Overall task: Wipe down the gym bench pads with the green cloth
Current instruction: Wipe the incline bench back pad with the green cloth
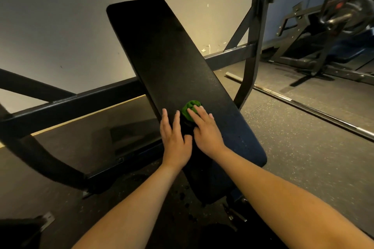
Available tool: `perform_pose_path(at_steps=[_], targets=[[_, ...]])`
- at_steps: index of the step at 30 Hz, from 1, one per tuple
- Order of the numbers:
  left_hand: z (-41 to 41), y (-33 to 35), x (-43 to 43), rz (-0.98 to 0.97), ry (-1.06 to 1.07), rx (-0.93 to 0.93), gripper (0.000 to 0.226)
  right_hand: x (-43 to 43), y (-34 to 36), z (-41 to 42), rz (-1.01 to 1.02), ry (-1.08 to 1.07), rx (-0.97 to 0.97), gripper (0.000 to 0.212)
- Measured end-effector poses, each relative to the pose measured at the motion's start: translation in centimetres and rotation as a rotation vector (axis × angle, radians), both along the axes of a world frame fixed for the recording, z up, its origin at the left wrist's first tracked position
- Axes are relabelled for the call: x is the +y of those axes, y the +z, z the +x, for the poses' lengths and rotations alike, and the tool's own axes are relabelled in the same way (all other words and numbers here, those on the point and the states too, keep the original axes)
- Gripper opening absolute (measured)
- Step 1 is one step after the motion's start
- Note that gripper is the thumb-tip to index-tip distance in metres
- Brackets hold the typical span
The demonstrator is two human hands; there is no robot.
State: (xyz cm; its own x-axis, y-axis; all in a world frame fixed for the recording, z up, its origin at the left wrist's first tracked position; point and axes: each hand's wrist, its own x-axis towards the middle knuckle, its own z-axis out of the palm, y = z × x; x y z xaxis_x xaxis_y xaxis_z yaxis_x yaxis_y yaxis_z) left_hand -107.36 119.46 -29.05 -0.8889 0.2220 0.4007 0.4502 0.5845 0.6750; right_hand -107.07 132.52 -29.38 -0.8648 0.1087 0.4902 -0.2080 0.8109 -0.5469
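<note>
A long black bench pad (162, 52) slopes up and away from me toward the wall. A bunched green cloth (189, 108) lies on the pad's lower part. My right hand (205, 130) presses flat on the cloth with straight fingers, covering its near side. My left hand (175, 135) rests flat on the pad just left of the cloth, fingers straight, at the pad's left edge. A second, darker pad (212, 180) sits below, between my forearms.
The bench's dark steel frame (60, 105) runs across the left. An upright post (255, 32) stands to the right of the pad. A barbell (303, 105) lies on the speckled rubber floor at right. Another weight machine (327, 26) stands at the far right.
</note>
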Motion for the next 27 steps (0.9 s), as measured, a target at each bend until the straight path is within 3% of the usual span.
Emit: perform_pose_path(at_steps=[5, 9, 14, 18, 27], targets=[[-0.7, 0.9, -3.2, -0.034, 0.162, -0.077, 0.091, 0.8, 2.1, -1.7, -0.033, -0.244, -0.073, 0.070], [-1.2, 1.0, -5.3, 0.027, 0.016, -0.250, 0.091, -0.6, 3.4, -3.1, -0.164, -0.314, -0.111, 0.070], [-1.6, 1.1, -6.8, 0.239, -0.163, -0.360, 0.081, -4.3, 3.3, -3.0, -0.125, -0.180, -0.042, 0.060], [-2.5, 0.9, -8.2, 0.296, -0.227, -0.377, 0.075, -7.3, 2.4, -1.4, -0.033, -0.029, 0.002, 0.057], [-5.0, 0.7, -10.4, 0.342, -0.373, -0.510, 0.070, -9.8, 3.3, -1.5, 0.044, -0.095, -0.052, 0.057]])
